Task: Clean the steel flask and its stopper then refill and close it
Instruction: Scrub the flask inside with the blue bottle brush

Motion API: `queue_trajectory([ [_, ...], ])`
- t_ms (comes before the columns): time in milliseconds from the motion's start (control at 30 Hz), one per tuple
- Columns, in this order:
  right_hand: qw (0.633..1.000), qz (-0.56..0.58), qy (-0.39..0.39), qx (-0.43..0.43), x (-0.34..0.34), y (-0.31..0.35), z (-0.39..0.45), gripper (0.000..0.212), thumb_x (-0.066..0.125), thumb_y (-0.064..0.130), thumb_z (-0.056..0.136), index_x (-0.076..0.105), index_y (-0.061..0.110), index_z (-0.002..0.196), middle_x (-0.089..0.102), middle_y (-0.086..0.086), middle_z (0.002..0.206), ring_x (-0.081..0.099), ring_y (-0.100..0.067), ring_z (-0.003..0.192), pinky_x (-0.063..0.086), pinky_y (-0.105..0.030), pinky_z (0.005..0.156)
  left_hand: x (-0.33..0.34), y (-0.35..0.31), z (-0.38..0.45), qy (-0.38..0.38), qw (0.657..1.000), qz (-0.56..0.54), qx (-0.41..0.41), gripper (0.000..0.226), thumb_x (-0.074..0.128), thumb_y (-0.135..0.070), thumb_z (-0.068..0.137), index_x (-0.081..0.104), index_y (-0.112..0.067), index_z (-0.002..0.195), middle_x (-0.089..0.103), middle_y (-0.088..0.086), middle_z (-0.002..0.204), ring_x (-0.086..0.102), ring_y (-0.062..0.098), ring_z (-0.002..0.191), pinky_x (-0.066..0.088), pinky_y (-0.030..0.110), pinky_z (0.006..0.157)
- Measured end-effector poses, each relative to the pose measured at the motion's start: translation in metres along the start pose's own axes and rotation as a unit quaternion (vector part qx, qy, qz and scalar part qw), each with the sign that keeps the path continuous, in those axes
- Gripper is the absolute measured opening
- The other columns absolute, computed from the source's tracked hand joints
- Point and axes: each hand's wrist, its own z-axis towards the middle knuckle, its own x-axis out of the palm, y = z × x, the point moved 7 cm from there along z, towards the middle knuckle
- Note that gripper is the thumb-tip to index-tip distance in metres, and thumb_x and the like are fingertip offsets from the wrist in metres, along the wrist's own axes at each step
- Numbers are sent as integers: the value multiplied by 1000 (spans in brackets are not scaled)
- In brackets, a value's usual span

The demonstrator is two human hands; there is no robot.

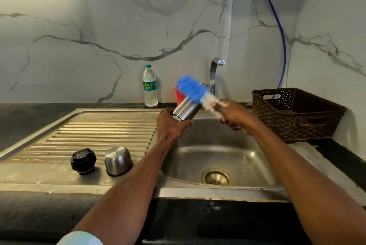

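Above the sink basin point(217, 145), the left hand point(170, 123) was wrapped around the base of the steel flask point(186, 109), which tilted up and away from its fingers. Just beyond the right hand's point(232, 114) closed fingers, a blue bottle brush point(191, 89) lay blurred across the flask's upper end. Left of the left hand's fingers, on the drainboard point(99, 131), the black stopper point(83, 161) and steel cup point(118, 160) stood side by side.
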Motion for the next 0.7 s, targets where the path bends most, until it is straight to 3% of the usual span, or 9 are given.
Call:
queue_trajectory([
  [67,996,12,83,-11,13,1,-4,32,51,57,94,61,31,109,52,-5,66,32,-8,38,25,-19,38,3,8,0,13,995,-78,-63,78,90,-45,59,57,-15,123,65,0,106,66,19,91,60,38,77],
  [167,998,30,-48,-22,-4,1,4,34,49,51,97,60,24,115,51,-3,63,32,-1,28,24,-14,34,10,13,-3,70,965,-212,-140,65,90,-30,67,58,-3,117,67,11,100,71,22,79,62,36,61],
  [200,998,36,-52,-24,-2,1,5,34,48,51,97,59,24,115,51,-2,62,31,-1,27,24,-14,34,13,13,-5,97,946,-267,-159,61,88,-25,69,59,2,115,70,16,97,71,24,75,62,36,59],
  [300,996,45,62,-35,17,0,2,34,53,56,93,61,28,110,50,-1,60,30,-6,34,24,-15,37,22,4,-13,173,876,-408,-190,49,77,-20,81,59,10,116,72,23,88,70,30,67,61,37,57],
  [433,994,55,-78,-53,-5,4,4,30,51,47,98,59,21,111,53,-2,65,37,-8,40,26,-15,34,29,-10,-19,237,816,-491,-193,50,65,-30,88,53,3,122,68,22,91,67,32,67,57,31,50],
  [533,990,94,95,-43,18,1,-4,31,53,50,95,60,26,112,46,-1,58,26,-9,37,21,-15,37,32,-13,-20,255,797,-514,-189,50,56,-37,94,52,2,125,68,21,90,66,30,67,54,28,49],
  [567,989,86,114,-48,20,1,-5,31,54,52,95,61,26,111,46,-1,59,25,-9,37,21,-15,38,31,-13,-19,252,791,-523,-193,50,53,-37,95,53,3,125,68,22,89,65,30,66,53,28,48],
  [667,995,81,-22,-48,3,2,4,35,53,51,95,60,22,114,47,-2,60,29,-5,32,22,-15,38,28,-16,-19,260,763,-554,-209,52,52,-41,95,55,4,119,65,25,87,64,29,63,52,27,46],
  [700,994,94,-24,-49,4,3,4,35,54,50,95,59,22,116,47,-2,59,29,-6,32,22,-15,38,28,-17,-19,265,753,-564,-213,53,51,-42,94,55,4,118,64,26,86,63,29,62,51,27,46],
])
